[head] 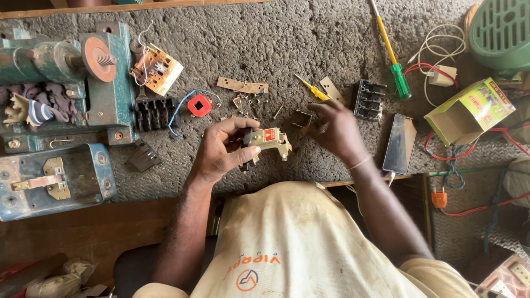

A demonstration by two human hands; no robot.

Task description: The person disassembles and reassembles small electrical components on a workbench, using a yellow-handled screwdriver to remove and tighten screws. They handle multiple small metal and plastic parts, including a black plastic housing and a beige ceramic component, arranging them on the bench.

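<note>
Left hand [221, 152] grip closed around beige switch unit [269, 140], held above worktop [265, 49] centre. Right hand [334, 129] at 3 o'clock of it, fingers loosely curled over a small metal clip [302, 117]; can't tell if pinched. Unit looks part-stripped: loose contacts [243, 102] at 12 o'clock, yellow screwdriver [313, 88] nearby. Reassembly pending, I'd judge.

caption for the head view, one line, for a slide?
Left hand holds a small beige switch part over a rough grey mat while right hand reaches among loose metal pieces.
</note>
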